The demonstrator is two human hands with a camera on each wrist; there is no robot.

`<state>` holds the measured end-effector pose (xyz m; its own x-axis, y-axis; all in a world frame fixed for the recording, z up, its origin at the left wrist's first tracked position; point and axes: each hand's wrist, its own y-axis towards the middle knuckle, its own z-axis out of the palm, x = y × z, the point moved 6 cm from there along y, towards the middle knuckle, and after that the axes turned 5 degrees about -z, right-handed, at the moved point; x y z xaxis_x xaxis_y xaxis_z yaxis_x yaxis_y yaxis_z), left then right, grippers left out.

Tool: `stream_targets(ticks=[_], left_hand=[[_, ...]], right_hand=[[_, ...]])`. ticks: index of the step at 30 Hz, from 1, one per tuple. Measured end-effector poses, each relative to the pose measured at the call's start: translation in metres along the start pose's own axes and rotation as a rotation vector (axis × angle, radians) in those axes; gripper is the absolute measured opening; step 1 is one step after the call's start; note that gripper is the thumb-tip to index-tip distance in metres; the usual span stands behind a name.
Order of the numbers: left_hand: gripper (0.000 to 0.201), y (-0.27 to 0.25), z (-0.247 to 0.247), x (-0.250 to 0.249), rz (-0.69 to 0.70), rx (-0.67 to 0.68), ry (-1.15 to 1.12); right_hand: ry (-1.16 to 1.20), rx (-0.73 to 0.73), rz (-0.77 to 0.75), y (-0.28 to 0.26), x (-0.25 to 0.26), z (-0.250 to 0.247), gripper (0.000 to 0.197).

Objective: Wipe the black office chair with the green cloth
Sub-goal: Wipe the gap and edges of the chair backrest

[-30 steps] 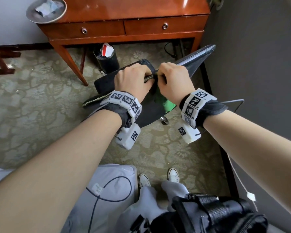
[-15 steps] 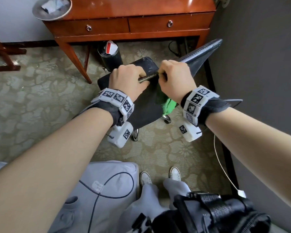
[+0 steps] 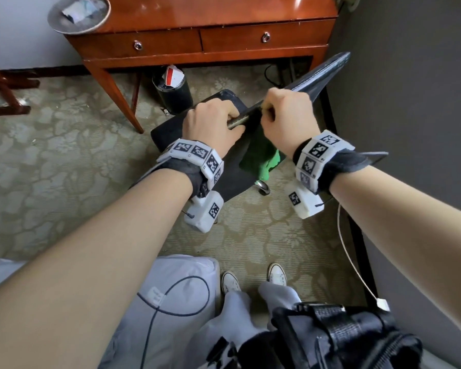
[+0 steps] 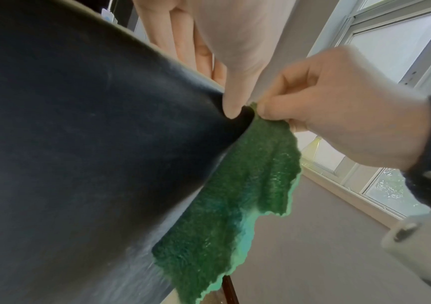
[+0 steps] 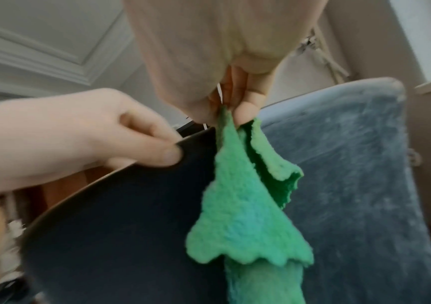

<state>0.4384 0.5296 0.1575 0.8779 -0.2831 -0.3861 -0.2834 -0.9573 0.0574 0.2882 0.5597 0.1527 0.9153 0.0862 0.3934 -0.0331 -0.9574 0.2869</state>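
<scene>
**Both hands at the chair's upper edge, cloth hanging down**

The black office chair (image 3: 232, 166) stands on the carpet before the wooden counter (image 3: 197, 46), its top edge running from lower left up toward the far right. The left hand (image 3: 210, 123) grips that edge, thumb pressed on the dark surface. The right hand (image 3: 288, 115) pinches the green cloth (image 3: 266, 163), which hangs lengthwise downward against the chair.

Against the far wall, a red-brown wooden desk (image 3: 197, 27) with two drawers. On its left corner, a grey dish (image 3: 64, 25) holding crumpled paper. Under the desk, a black bin (image 3: 175, 95) on patterned carpet (image 3: 51, 155).
</scene>
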Motion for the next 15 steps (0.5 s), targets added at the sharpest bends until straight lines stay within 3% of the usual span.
stream_targets(ticks=[4, 10, 15], left_hand=[[0.025, -0.009, -0.002, 0.028, -0.031, -0.035, -0.030], [0.021, -0.016, -0.001, 0.025, -0.067, -0.071, -0.019], [0.024, -0.011, -0.001, 0.021, -0.063, -0.038, -0.022]], right_hand=[[-0.018, -0.065, 0.055, 0.008, -0.019, -0.011, 0.011], [0.013, 0.068, -0.119, -0.007, 0.025, 0.016, 0.004], [-0.004, 0.014, -0.112, -0.002, 0.007, 0.008, 0.006]])
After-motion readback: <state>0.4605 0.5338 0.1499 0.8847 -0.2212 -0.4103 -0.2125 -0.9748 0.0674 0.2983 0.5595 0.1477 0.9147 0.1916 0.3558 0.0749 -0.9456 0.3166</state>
